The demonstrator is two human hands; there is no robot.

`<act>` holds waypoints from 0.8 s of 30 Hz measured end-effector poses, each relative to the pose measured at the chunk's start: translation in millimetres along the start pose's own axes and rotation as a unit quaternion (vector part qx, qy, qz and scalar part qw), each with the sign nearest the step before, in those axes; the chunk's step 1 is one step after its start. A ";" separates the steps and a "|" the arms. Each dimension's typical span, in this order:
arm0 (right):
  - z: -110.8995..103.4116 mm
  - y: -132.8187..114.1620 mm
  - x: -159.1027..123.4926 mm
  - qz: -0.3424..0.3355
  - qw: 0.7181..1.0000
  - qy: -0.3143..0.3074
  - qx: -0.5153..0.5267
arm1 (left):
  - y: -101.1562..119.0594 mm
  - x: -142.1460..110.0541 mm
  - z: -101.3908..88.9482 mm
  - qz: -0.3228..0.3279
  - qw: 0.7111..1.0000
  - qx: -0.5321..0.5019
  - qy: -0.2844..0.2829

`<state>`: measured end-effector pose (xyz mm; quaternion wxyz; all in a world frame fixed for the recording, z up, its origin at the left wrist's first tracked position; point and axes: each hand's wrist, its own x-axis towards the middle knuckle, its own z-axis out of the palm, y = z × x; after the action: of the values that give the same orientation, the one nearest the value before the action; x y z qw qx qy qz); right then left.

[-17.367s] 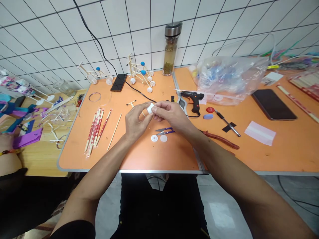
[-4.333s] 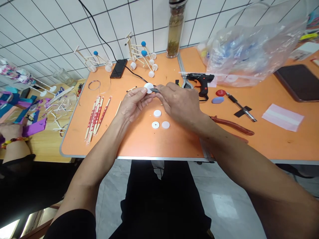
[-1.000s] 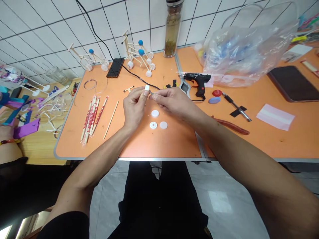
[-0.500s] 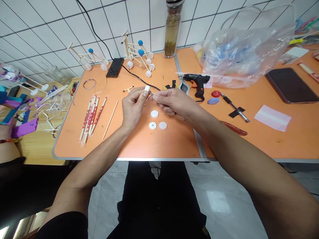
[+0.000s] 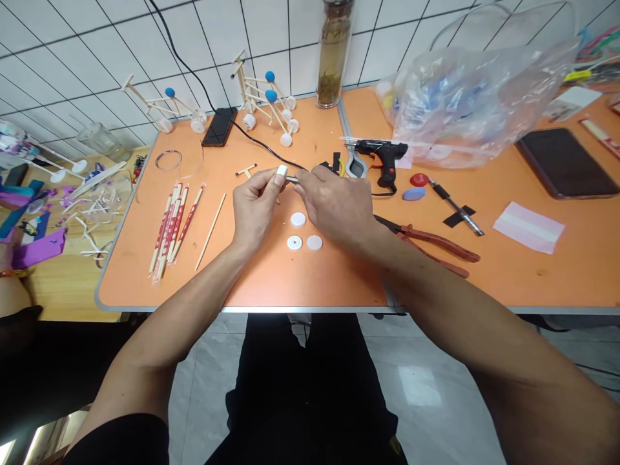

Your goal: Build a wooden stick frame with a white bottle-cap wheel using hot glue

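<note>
So, current state: the left hand (image 5: 254, 208) pinches a small white plastic disc (image 5: 281, 170) between thumb and fingertips, up off the tabletop, disc seen near edge-on. Its face is turned roughly toward the right hand (image 5: 334, 206), which is closed around a thin metal shaft (image 5: 291, 178); whatever tool it belongs to is mostly hidden in the fist, so I can't tell what it is. Long axis of the shaft runs about level, pointing left from the right-hand grip straight at the disc. Tip is just beside or touching the disc rim; can't tell which at this resolution. Right hand is the nearer one on the shaft side, left sits directly behind the disc.

Just below the hands, on the orange tabletop (image 5: 339, 278): three flat white discs (image 5: 298, 219), one with a dark centre hole (image 5: 294, 243). Left of them, bamboo chopsticks in red-printed paper sleeves (image 5: 167, 226). Right: a black glue gun (image 5: 382, 152) and red-handled pliers (image 5: 436, 245). Far edge: stick frames on white wheels with blue balls (image 5: 264, 97).
</note>
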<state>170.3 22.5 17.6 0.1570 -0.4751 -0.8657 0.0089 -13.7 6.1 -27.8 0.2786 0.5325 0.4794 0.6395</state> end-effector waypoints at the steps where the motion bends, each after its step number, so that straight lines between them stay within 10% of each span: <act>1: 0.7 0.7 0.6 0.005 1.000 0.007 0.023 | 0.9 -0.5 -0.1 0.005 1.000 0.005 0.001; 5: -1.2 9.6 8.1 0.020 0.956 -0.019 0.293 | 5.4 -0.6 -1.5 0.037 0.999 0.028 -0.004; 10: -5.5 21.8 17.7 0.108 0.735 -0.219 0.632 | 6.3 3.1 -4.2 0.081 0.996 0.033 -0.009; 12: -3.5 20.0 16.1 0.082 0.778 -0.183 0.595 | 5.4 3.5 -4.4 0.080 0.996 0.033 -0.008; 16: 3.7 8.1 6.0 0.004 0.976 0.015 0.219 | 3.1 1.2 -2.9 0.026 0.999 0.020 -0.006; 20: 6.0 2.9 0.5 -0.014 0.999 0.030 0.042 | 0.7 -0.4 -2.0 -0.014 1.000 0.009 -0.010; 24: 1.7 13.3 8.6 0.006 0.963 0.000 0.270 | 0.1 1.0 -3.8 -0.004 1.000 0.007 -0.015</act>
<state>176.4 37.1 16.0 0.2798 -0.4200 -0.8284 0.2433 -17.5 5.8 -27.1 0.2849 0.5422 0.4815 0.6269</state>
